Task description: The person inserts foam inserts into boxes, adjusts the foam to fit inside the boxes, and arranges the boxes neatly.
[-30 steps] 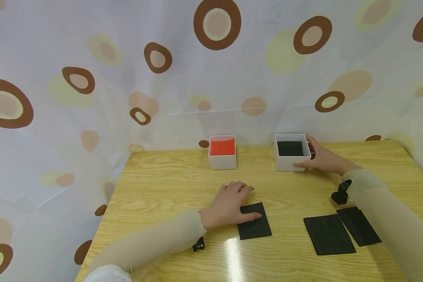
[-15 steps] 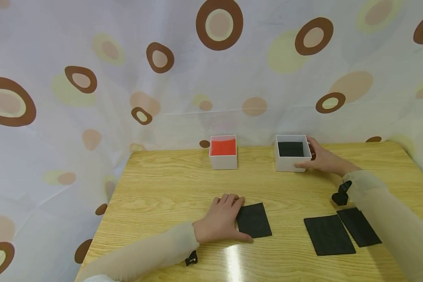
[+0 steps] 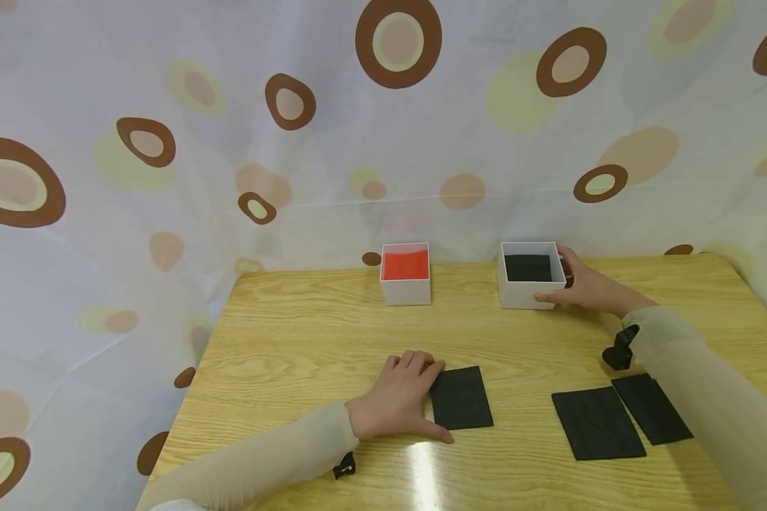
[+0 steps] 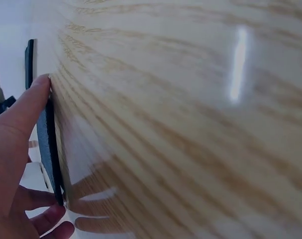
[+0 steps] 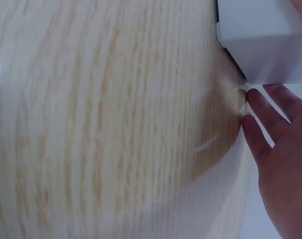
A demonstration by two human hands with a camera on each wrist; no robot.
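Observation:
A flat black cloth-like square lies on the table's near middle. My left hand rests spread at its left edge, fingertips at the far corner and thumb near the close corner. In the left wrist view the dark square is seen edge-on between thumb and fingers. My right hand holds a white box at its right side, thumb on the front wall and fingers round the side. Black material lies inside it. The right wrist view shows this box beside several fingers.
A second white box with red material inside stands to the left at the back. Two more black squares, one nearer and one partly under the right sleeve, lie at right. A patterned curtain hangs behind the wooden table.
My left hand has drawn back from over the black square to its left edge, moving left and toward me. The right hand stays at the box.

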